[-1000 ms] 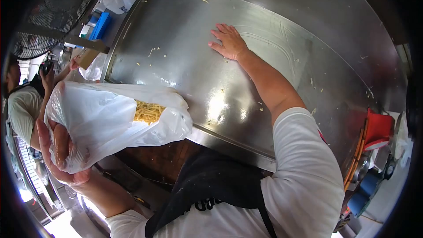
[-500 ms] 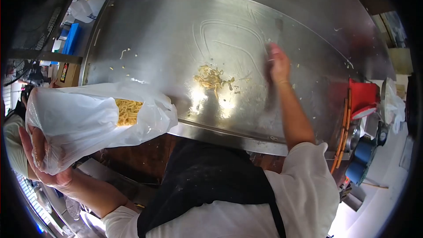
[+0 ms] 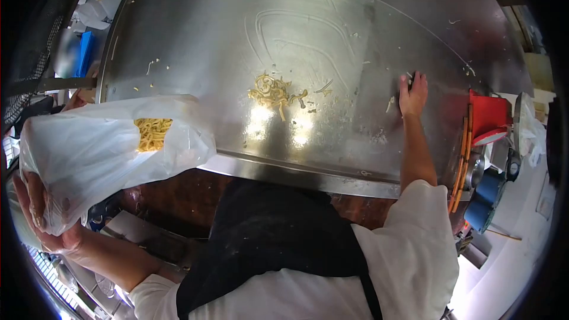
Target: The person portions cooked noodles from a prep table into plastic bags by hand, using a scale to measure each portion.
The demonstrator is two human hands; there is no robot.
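Note:
My left hand [image 3: 41,207] holds a white translucent plastic bag [image 3: 89,148] at the left, with the fingers partly behind or under the film. Yellow noodles [image 3: 154,134] show through the bag's mouth, which faces the steel griddle [image 3: 195,47]. Over on the right side of the griddle, my right hand [image 3: 414,96] reaches down to the surface, thumb and fingers apart. I see nothing held in it, though a small dark spot shows between the fingers. A small heap of cooked noodles [image 3: 271,92] lies in the middle of the griddle.
Noodle scraps [image 3: 390,104] are scattered over the griddle. A raised metal edge [image 3: 308,182] runs along its front. On the right are a red container [image 3: 489,115], orange-brown sticks [image 3: 461,160] and blue cylinders [image 3: 483,198]. Another person's sleeve [image 3: 21,219] is at far left.
My right hand has moved right across the griddle and down to its surface; the dark blur beside it is gone. The bag and my left hand have shifted slightly left in view.

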